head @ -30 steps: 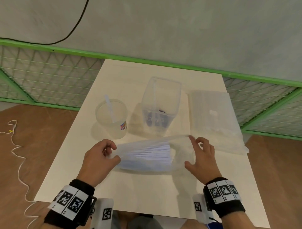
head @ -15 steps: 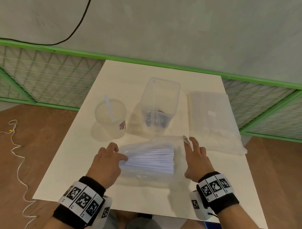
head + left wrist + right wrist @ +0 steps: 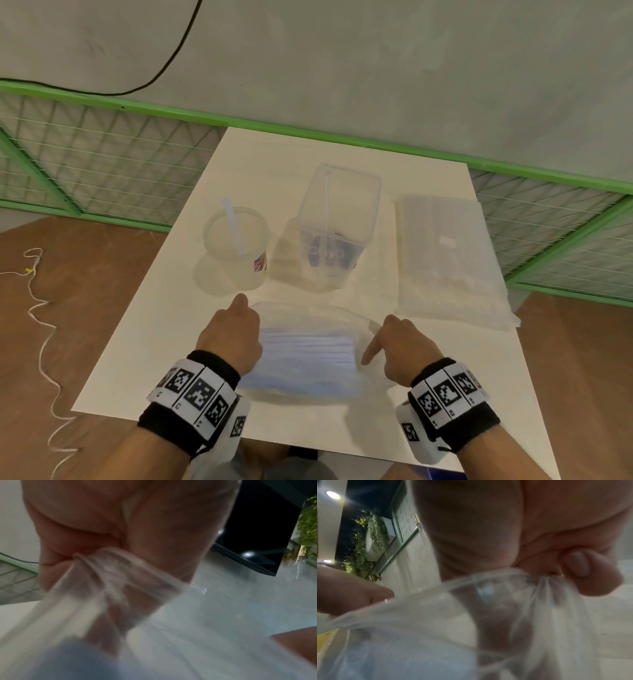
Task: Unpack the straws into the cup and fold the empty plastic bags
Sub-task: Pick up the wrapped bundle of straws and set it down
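A clear plastic bag of pale blue straws (image 3: pixel 308 349) lies crosswise near the front of the white table (image 3: pixel 428 394), between my two hands. At its left end my left hand (image 3: pixel 245 320) pinches the film, which shows bunched in the fingers (image 3: pixel 106 574) in the left wrist view. My right hand (image 3: pixel 380 337) holds the right end, where a curled finger (image 3: pixel 578 566) clamps gathered film (image 3: pixel 530 588). Behind stand a round clear cup (image 3: pixel 236 246) with one straw (image 3: pixel 233 226) and a square clear container (image 3: pixel 337 222) with one straw.
A flat stack of clear plastic bags (image 3: pixel 445 257) lies on the table's right side. A green mesh fence (image 3: pixel 102 164) runs behind the table. A white cord (image 3: pixel 41 325) trails on the brown floor at the left.
Both hands have come back toward the table's near edge, bringing the bag of straws with them. They have closed in on its two ends and gathered the film.
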A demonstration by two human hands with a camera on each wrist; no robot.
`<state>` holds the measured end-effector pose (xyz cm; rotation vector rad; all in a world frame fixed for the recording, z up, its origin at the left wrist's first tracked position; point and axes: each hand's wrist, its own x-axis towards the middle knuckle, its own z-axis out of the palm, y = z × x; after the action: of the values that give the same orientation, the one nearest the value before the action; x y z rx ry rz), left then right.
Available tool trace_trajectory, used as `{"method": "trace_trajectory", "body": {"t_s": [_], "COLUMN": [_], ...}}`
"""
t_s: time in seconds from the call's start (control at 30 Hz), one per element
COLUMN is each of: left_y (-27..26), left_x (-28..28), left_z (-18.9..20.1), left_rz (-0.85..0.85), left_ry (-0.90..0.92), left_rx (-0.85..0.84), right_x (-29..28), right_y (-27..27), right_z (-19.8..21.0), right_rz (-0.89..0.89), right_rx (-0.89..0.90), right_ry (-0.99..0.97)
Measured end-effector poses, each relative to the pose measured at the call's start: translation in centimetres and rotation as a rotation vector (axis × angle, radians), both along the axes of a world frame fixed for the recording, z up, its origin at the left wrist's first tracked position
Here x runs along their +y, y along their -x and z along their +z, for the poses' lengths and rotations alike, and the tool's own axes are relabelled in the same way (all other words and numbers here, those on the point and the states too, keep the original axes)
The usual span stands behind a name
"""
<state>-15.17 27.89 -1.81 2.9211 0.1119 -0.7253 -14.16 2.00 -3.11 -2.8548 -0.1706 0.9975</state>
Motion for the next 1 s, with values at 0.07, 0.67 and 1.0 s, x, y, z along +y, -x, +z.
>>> {"method": "trace_trajectory", "body": {"t_s": [0.07, 0.67, 1.0], "left_y": [0.0, 2.3, 0.5], "left_x": [0.3, 0.9, 2.9], "left_z": [0.1, -2.3, -5.0], "left_rz": [-0.006, -0.122, -0.051], "left_ry": [-0.028, -0.112, 0.079], "left_rx": [0.036, -0.011, 0.112], "right_x": [-0.3, -0.5, 0.4], "right_y": [0.1, 1.6, 0.1], "right_z": [0.1, 0.2, -0.5], "right_rz": [0.005, -0.141, -0.138], "right_rx": [0.035, 0.017, 0.033], "right_ry": [0.005, -0.182, -0.167]}}
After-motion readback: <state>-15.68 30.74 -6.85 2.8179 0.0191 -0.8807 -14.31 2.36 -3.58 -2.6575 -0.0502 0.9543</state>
